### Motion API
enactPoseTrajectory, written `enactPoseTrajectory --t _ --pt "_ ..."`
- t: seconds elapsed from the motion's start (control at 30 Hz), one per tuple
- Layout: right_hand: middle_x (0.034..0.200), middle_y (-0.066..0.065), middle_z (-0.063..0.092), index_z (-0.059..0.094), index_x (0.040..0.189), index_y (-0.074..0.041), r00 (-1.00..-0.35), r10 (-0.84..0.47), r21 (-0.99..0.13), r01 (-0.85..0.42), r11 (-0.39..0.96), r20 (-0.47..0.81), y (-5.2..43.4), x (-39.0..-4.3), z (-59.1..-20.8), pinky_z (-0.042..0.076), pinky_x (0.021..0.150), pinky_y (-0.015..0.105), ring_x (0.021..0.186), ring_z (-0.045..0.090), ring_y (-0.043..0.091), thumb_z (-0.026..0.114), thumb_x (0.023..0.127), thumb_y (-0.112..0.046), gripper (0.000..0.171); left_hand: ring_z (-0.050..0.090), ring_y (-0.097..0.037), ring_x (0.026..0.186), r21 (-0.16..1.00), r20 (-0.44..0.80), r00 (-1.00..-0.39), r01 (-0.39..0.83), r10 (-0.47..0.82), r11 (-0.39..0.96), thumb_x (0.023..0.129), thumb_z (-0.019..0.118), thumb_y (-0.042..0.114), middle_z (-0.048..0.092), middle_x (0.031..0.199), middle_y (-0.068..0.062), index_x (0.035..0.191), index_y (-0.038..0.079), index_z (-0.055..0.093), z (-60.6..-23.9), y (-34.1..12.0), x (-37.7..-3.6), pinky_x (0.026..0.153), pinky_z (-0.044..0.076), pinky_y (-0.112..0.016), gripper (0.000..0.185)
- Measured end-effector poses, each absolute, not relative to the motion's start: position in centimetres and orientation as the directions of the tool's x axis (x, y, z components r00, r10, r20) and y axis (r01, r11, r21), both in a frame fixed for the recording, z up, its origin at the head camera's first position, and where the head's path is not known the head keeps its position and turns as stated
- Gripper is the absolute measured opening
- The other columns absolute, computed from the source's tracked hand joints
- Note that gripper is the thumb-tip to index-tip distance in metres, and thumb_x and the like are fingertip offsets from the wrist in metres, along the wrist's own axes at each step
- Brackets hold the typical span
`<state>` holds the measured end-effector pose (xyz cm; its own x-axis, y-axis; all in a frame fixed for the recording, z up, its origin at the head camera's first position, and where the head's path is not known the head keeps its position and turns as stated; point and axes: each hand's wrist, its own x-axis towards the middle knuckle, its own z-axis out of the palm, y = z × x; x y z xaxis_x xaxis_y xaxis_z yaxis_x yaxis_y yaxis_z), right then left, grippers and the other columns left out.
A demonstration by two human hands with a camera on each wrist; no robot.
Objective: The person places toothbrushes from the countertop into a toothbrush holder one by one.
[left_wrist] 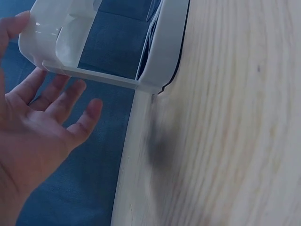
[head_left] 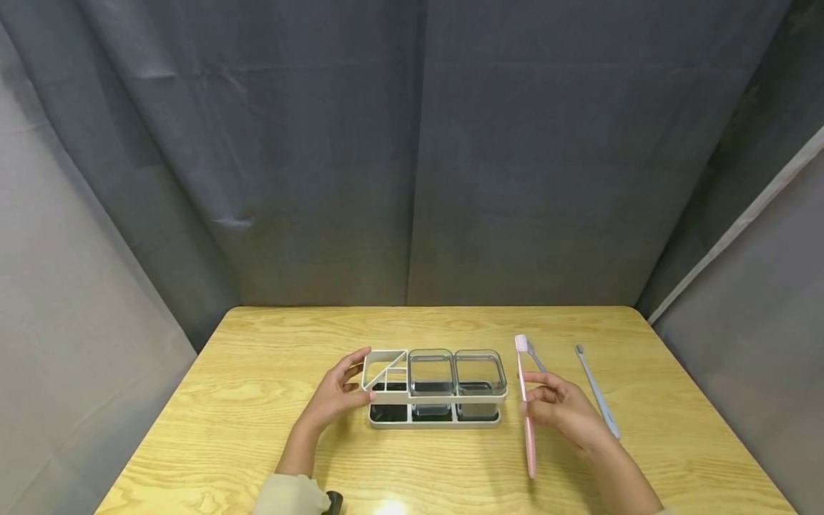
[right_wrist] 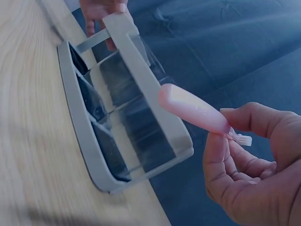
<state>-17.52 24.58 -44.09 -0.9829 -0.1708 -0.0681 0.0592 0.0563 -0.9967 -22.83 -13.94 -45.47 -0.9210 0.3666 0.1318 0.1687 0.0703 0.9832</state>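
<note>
My right hand (head_left: 566, 413) pinches the pink brush (head_left: 529, 438) mid-length, bristles topmost in the head view, just right of the rack (head_left: 433, 400); my left hand (head_left: 336, 395) grips its left end.

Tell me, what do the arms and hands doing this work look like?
They're human, not mechanical: the left grip and right grip are ungloved hands, with no cables visible. A loose, wrinkled cream sleeve covers the left forearm, with a small black object beside its cuff, too cropped to identify. The right forearm is mostly bare.
</note>
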Motion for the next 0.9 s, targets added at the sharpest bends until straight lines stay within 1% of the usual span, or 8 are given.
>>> enactPoseTrajectory --t 0.1,0.23,0.33,0.47,0.63,0.83,0.9 --pt "0.091 0.016 0.054 0.04 0.127 0.006 -0.982 -0.175 -0.997 0.06 0.055 -0.068 24.1 -17.7 -43.7 0.053 0.07 0.035 0.074 0.057 0.018 0.064 0.08 0.001 0.053 0.027 -0.039 0.131 0.983 0.13 -0.918 0.169 0.375 0.074 0.073 0.073 -0.003 0.032 0.143 -0.023 0.141 -0.004 0.032 -45.5 -14.0 -22.9 0.103 0.023 -0.059 0.079" --pt "0.089 0.016 0.054 0.042 0.127 0.005 -0.981 -0.183 -0.998 0.051 0.04 -0.058 23.4 -17.8 -43.1 0.053 0.069 0.035 0.071 0.057 0.018 0.063 0.079 0.003 0.053 0.028 -0.04 0.131 0.982 0.124 -0.917 0.169 0.378 0.087 0.072 0.075 -0.003 0.034 0.141 -0.024 0.14 -0.005 0.033 -45.2 -14.0 -23.0 0.104 0.023 -0.057 0.08" --pt "0.087 0.015 0.055 0.041 0.127 0.008 -0.979 -0.199 -0.999 0.029 0.023 -0.033 22.8 -18.0 -42.7 0.054 0.069 0.034 0.071 0.057 0.017 0.063 0.078 0.005 0.054 0.03 -0.041 0.129 0.981 0.117 -0.915 0.167 0.386 0.099 0.071 0.076 -0.002 0.036 0.139 -0.026 0.139 -0.005 0.034 -45.1 -14.1 -23.2 0.104 0.024 -0.056 0.08" --pt "0.086 0.014 0.055 0.036 0.129 0.014 -0.974 -0.226 -1.0 -0.005 0.009 0.003 22.3 -18.2 -42.3 0.054 0.069 0.033 0.072 0.058 0.017 0.063 0.079 0.005 0.058 0.031 -0.043 0.128 0.981 0.109 -0.91 0.163 0.4 0.105 0.071 0.077 -0.001 0.036 0.139 -0.026 0.139 -0.004 0.034 -45.1 -14.2 -23.4 0.104 0.024 -0.056 0.081" --pt "0.085 0.013 0.054 0.037 0.128 0.014 -0.973 -0.23 -1.0 -0.028 -0.004 0.028 21.8 -18.6 -41.8 0.054 0.069 0.032 0.072 0.057 0.017 0.065 0.077 0.006 0.058 0.03 -0.042 0.129 0.985 0.109 -0.907 0.154 0.406 0.079 0.072 0.077 -0.001 0.035 0.14 -0.023 0.14 -0.001 0.033 -45.8 -14.3 -23.8 0.104 0.025 -0.057 0.081" --pt "0.085 0.016 0.054 0.039 0.126 0.015 -0.971 -0.234 -0.999 -0.038 -0.021 0.042 21.0 -18.9 -41.3 0.054 0.067 0.031 0.071 0.057 0.018 0.063 0.077 0.007 0.056 0.033 -0.037 0.129 0.982 0.129 -0.904 0.174 0.408 0.076 0.073 0.077 0.004 0.039 0.138 -0.018 0.14 0.006 0.036 -47.6 -14.5 -24.8 0.104 0.027 -0.054 0.079" --pt "0.085 0.016 0.054 0.04 0.124 0.016 -0.968 -0.242 -0.998 -0.05 -0.048 0.06 20.6 -19.1 -41.1 0.054 0.067 0.03 0.07 0.058 0.018 0.062 0.077 0.009 0.053 0.033 -0.039 0.129 0.983 0.124 -0.894 0.169 0.43 0.066 0.073 0.076 0.002 0.038 0.137 -0.021 0.14 0.004 0.034 -46.9 -14.5 -24.7 0.104 0.026 -0.056 0.079"
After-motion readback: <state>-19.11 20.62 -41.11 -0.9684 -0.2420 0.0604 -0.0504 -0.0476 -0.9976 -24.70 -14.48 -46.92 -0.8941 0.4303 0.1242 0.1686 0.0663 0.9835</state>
